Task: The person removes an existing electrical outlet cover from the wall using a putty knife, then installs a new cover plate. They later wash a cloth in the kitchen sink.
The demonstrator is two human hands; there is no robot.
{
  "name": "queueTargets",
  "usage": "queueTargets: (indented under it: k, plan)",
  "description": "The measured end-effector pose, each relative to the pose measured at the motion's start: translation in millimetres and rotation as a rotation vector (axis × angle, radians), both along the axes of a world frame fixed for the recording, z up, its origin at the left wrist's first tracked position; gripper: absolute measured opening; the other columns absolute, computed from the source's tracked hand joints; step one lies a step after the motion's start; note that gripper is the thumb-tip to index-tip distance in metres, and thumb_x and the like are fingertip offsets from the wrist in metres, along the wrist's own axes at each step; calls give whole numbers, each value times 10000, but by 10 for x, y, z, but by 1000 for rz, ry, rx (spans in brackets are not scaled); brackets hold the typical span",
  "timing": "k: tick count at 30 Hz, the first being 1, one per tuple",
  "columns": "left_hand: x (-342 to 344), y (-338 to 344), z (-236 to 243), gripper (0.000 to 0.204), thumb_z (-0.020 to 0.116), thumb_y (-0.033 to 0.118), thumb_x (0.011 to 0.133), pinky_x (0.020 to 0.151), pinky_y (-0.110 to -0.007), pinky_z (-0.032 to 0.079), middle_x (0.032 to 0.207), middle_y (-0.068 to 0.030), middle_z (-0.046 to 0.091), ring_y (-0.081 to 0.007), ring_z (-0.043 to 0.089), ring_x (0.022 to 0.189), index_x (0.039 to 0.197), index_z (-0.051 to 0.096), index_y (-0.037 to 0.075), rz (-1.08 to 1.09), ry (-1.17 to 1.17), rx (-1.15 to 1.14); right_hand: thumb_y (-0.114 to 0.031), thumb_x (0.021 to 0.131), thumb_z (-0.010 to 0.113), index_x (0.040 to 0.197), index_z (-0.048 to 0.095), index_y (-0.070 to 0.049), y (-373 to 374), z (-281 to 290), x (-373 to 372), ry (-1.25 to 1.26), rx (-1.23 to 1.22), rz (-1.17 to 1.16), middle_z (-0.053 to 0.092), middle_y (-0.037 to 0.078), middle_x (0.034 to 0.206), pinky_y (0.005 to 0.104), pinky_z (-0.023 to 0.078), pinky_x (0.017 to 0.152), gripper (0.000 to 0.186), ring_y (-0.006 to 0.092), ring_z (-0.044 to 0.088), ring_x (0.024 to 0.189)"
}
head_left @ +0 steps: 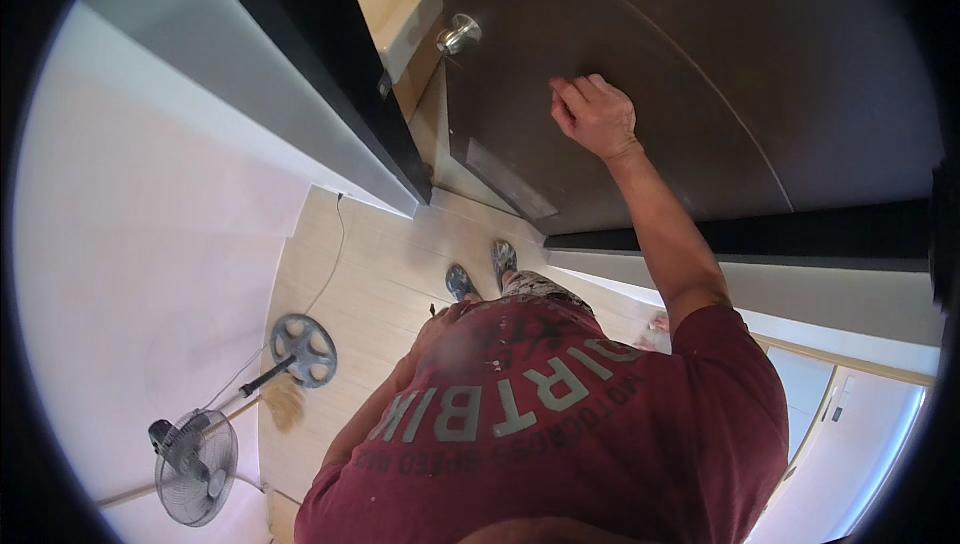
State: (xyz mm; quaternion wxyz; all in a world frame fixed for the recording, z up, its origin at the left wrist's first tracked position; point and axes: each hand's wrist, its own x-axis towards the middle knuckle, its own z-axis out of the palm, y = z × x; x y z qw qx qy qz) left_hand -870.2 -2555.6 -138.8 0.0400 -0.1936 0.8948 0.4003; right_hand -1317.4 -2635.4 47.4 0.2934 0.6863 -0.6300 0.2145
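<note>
My right arm reaches out to a dark brown door (700,74) that stands partly ajar. At its face, my right hand (598,116) is closed with the fingers curled in. Whatever the fingers hold, if anything, is hidden. A round silver doorknob (460,35) sits on the door's edge, to the left of that hand. My left hand (436,329) is low at my waist, partly covered by my dark red shirt (560,424). Its fingers look closed, and a small dark tip shows just above them, too small to name.
Behind the door's edge, a white washbasin (405,14) shows through the gap beside a black door frame (330,54). On the left stands a fan (197,469) with a round grey base (304,351) and a cord (330,269) across the pale floor (390,244). A broom head (282,406) lies nearby.
</note>
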Motion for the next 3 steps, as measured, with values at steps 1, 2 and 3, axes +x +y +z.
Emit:
queueTargets:
  k: [1,2,3]
  plan:
    - [-41,0,-45,521,678,269,899,980,-439,547,1366,-191,571,-328,588,1225,1386,582,109,5,12,-28,-128,832,750,1057,737,-116,-61,-5,-35,-199,-43,42,690,27,891,290,568,625,225,179,661,741]
    - [-40,-21,-117,537,680,275,898,998,-437,539,1442,-187,506,-329,556,1274,1400,575,117,-8,-16,17,-129,858,741,1108,727,-96,-145,-7,-55,-398,-89,81,702,52,924,286,568,636,253,172,668,738]
    - [-41,-61,-191,553,683,281,897,1016,-436,531,1518,-183,441,-331,525,1323,1415,568,125,-28,-45,60,-131,884,731,1160,718,-75,-216,24,-87,-593,-136,118,715,77,957,282,569,646,282,165,674,736]
